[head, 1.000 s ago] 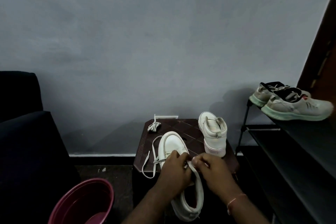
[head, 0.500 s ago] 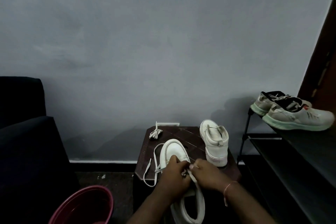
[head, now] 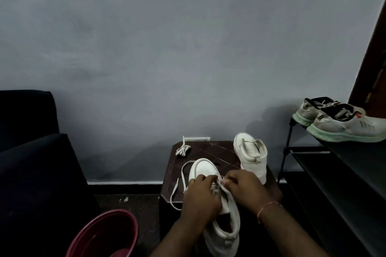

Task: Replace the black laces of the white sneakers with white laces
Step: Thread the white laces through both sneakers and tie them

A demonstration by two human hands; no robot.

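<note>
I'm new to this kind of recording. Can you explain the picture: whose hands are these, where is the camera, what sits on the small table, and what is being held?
There is no machine here. A person works bare-handed, and one wide camera worn on their head looks forward and down. The left hand and right hand meet over a white sneaker lying on a dark brown table. Both pinch its white lace, whose loose end trails to the left. A second sneaker stands behind, and a bundled lace lies at the far corner.
</note>
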